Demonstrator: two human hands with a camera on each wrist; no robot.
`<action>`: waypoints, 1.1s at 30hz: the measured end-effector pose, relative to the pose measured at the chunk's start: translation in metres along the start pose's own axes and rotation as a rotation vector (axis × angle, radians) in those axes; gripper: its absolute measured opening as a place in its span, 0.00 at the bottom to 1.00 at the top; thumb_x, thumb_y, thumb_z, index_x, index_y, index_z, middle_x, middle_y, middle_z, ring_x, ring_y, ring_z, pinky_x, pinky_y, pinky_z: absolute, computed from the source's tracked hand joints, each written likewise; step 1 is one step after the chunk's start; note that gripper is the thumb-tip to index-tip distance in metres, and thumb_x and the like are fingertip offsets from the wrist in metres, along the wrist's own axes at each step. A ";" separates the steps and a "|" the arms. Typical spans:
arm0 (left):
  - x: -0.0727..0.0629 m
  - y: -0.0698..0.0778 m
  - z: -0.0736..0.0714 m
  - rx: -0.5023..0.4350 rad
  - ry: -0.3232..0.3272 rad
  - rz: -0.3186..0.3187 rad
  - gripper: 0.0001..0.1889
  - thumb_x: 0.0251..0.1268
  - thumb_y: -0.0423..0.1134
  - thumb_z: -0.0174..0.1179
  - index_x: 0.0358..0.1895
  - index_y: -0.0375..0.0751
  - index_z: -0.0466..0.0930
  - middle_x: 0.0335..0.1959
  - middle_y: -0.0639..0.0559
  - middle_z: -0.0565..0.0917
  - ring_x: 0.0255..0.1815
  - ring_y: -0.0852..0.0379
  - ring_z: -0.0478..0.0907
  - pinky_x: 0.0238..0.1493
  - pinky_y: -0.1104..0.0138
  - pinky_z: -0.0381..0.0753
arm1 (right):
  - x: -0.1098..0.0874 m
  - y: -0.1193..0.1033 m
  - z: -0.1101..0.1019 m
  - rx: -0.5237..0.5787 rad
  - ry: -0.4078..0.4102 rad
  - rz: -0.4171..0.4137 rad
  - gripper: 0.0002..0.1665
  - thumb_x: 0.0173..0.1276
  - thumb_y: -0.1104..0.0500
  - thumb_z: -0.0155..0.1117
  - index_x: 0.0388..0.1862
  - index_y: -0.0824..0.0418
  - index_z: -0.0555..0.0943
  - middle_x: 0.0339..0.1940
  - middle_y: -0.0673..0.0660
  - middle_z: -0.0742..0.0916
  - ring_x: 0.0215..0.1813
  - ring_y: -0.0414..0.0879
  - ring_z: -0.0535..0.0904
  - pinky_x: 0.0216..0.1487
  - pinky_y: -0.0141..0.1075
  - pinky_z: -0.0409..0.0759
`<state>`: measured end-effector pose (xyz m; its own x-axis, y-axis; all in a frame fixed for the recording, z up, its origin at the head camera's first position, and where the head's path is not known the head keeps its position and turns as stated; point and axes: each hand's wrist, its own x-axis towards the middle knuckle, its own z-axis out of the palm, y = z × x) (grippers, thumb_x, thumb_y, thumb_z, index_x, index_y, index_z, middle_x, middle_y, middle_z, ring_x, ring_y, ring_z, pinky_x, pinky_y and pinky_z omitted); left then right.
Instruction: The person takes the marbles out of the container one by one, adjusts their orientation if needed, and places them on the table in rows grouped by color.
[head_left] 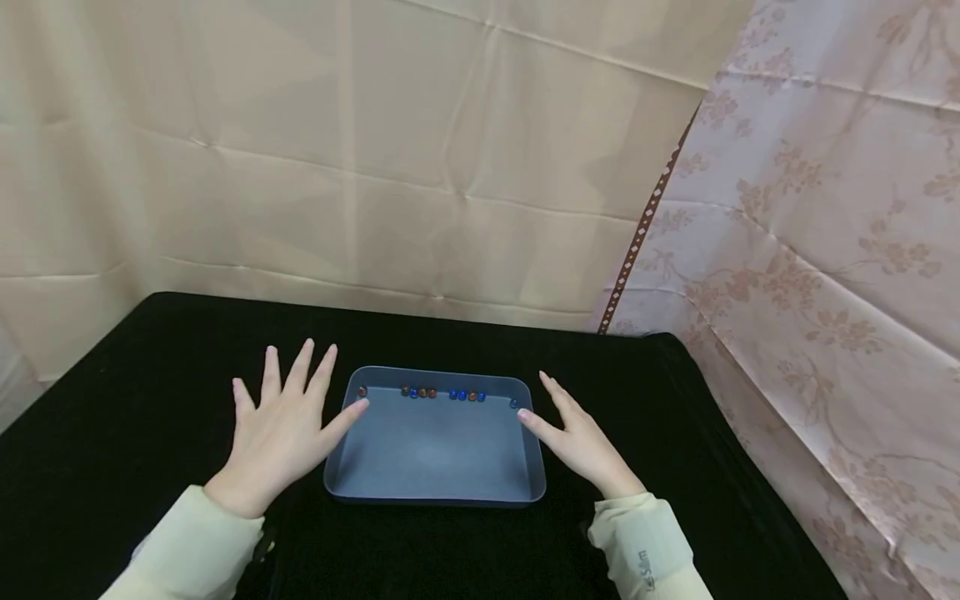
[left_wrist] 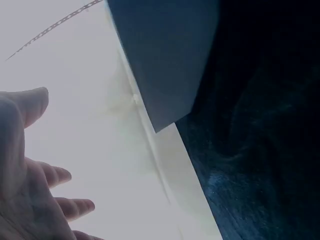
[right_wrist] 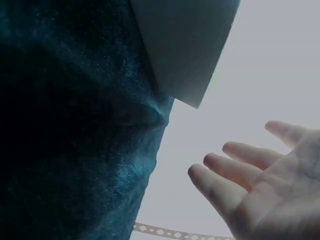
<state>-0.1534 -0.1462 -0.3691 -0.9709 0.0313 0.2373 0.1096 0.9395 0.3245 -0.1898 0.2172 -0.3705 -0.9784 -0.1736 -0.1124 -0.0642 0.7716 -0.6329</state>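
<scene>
A blue-grey rectangular tray (head_left: pixel 435 467) lies on the black cloth, with several small glassy marbles (head_left: pixel 462 395) along its far side, some blue and some reddish brown. My left hand (head_left: pixel 285 433) is spread beside the tray's left edge, fingers straight, the thumb tip overlapping the rim in the head view. To the right, my right hand (head_left: pixel 581 446) has its fingers extended, and its thumb overlaps the tray's right rim near a single blue marble (head_left: pixel 513 403). Neither hand holds anything. Both wrist views show stretched fingers apart from the tray's outer wall (left_wrist: pixel 165 60).
Black cloth (head_left: pixel 420 550) covers the table. Behind it hangs a cream curtain (head_left: pixel 300 167), and a pink floral curtain (head_left: pixel 825 292) stands on the right. A small dark item (head_left: pixel 264 546) shows beside the left sleeve cuff.
</scene>
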 end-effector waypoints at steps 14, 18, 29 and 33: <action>0.011 0.017 -0.008 -0.085 -0.048 -0.006 0.47 0.67 0.73 0.44 0.80 0.48 0.47 0.80 0.34 0.48 0.77 0.22 0.35 0.63 0.22 0.34 | 0.005 0.009 0.000 0.229 -0.022 0.083 0.46 0.73 0.32 0.49 0.81 0.48 0.49 0.79 0.67 0.60 0.75 0.68 0.61 0.69 0.64 0.64; 0.015 0.023 -0.012 -0.116 -0.062 -0.004 0.47 0.67 0.73 0.43 0.80 0.48 0.46 0.80 0.35 0.49 0.77 0.23 0.36 0.64 0.23 0.35 | 0.005 0.012 -0.001 0.319 -0.035 0.071 0.43 0.76 0.37 0.47 0.81 0.52 0.49 0.78 0.69 0.61 0.75 0.68 0.62 0.69 0.60 0.67; 0.022 0.033 -0.015 -0.192 -0.080 -0.023 0.47 0.68 0.73 0.42 0.80 0.47 0.46 0.80 0.35 0.51 0.78 0.24 0.36 0.67 0.25 0.36 | 0.004 0.022 0.002 0.539 -0.066 0.127 0.43 0.76 0.34 0.46 0.80 0.55 0.53 0.76 0.69 0.65 0.69 0.66 0.71 0.66 0.53 0.74; 0.026 0.036 -0.017 -0.213 -0.087 -0.032 0.47 0.68 0.72 0.41 0.80 0.46 0.44 0.80 0.35 0.50 0.78 0.25 0.36 0.68 0.26 0.38 | 0.006 0.026 0.006 0.571 -0.077 0.142 0.42 0.76 0.35 0.46 0.79 0.55 0.54 0.74 0.70 0.67 0.65 0.63 0.75 0.64 0.52 0.76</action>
<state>-0.1709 -0.1172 -0.3354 -0.9884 0.0409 0.1466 0.1120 0.8478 0.5183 -0.1962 0.2325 -0.3925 -0.9513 -0.1525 -0.2680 0.2034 0.3430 -0.9171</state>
